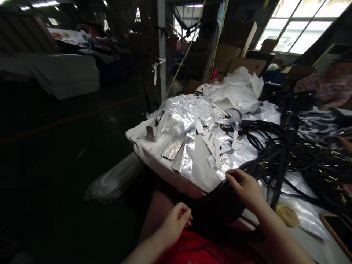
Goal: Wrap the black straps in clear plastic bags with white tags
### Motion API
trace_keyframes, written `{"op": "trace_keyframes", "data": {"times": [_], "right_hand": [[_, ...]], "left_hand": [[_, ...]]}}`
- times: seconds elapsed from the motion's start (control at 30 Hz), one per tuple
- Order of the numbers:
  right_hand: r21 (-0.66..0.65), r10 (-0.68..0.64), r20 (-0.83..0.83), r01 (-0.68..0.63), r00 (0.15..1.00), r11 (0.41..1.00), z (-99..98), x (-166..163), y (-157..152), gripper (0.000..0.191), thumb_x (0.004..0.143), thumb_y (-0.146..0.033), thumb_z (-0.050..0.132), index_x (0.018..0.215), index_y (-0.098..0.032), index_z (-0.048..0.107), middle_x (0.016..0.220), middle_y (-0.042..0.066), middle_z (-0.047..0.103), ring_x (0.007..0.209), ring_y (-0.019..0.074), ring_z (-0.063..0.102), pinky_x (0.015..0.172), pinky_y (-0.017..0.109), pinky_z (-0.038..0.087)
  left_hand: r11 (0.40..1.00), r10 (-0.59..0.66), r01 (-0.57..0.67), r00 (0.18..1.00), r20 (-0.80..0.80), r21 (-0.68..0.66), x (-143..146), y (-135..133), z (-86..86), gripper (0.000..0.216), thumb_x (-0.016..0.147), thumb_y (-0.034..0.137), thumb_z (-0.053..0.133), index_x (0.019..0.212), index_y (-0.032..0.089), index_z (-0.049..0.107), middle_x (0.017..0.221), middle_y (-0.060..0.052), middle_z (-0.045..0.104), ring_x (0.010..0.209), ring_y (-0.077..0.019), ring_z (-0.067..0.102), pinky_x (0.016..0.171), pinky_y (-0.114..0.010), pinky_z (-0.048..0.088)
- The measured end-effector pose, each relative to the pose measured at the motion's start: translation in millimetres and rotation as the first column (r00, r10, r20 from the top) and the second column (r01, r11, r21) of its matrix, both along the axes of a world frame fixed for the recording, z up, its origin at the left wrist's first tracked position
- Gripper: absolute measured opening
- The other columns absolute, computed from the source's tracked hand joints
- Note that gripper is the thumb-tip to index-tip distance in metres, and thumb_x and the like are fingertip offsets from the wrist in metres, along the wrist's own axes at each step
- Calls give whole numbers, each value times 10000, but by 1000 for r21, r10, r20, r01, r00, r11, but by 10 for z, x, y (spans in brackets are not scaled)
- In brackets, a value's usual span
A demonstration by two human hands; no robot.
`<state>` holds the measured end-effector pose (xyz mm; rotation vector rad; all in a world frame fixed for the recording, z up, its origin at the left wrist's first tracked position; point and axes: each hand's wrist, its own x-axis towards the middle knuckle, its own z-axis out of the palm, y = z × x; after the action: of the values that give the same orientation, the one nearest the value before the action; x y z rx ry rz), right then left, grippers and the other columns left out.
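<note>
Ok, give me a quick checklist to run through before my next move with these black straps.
1. Left hand empty: cannot tell; fingers curl inward.
2. Right hand empty: cannot tell; fingers bent, beside the straps.
3. Black straps untangled: not ok; heaped and crossing.
4. Clear plastic bags neatly stacked: not ok; a rumpled pile.
5. Phone clear of table edge: cannot tell; cut off by the picture.

Cardboard boxes (246,66) stand near a bright paned window (312,31), right of a grey pole (161,47).
</note>
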<state>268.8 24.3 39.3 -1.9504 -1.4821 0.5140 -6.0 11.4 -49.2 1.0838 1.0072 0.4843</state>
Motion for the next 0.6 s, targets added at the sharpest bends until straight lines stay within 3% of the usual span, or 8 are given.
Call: {"op": "trace_keyframes", "data": {"times": [0.07, 0.2, 0.4, 0.6], "right_hand": [[-16, 81, 40, -81, 996, 997, 30, -140, 168, 279, 876, -463, 529, 901, -228, 676, 888, 47, 746, 825, 225, 688, 772, 323, 501], [-172, 239, 245, -200, 940, 965, -28, -599, 489, 326, 901, -479, 498, 991, -225, 681, 927, 57, 737, 847, 225, 684, 748, 307, 485], [-159, 129, 393, -70, 911, 985, -253, -1152, 985, 442, 829, -528, 596, 987, -121, 661, 1002, 196, 678, 928, 337, 642, 768, 389, 436], [-161, 135, 398, -76, 908, 984, -227, -1136, 1035, 291, 827, -439, 635, 907, -161, 667, 929, 134, 696, 860, 279, 642, 734, 344, 413]], "left_hand": [[1000, 10, -10, 1000, 9, -2, -19, -10, -31, 518, 780, 678, 555, 826, 165, 505, 779, -41, 617, 658, -125, 551, 641, -274, 426], [999, 51, -50, 998, 35, -19, -50, -24, -89, 456, 800, 612, 579, 833, 164, 499, 786, -45, 624, 645, -118, 551, 637, -272, 429], [999, 43, -43, 999, 28, 10, -53, -73, -144, 339, 846, 490, 585, 831, 159, 508, 810, -65, 645, 658, -126, 567, 648, -279, 431], [1000, 14, -14, 999, 30, 20, -142, -73, -149, 412, 825, 566, 589, 832, 160, 521, 815, -61, 644, 673, -131, 575, 655, -276, 432]]}}
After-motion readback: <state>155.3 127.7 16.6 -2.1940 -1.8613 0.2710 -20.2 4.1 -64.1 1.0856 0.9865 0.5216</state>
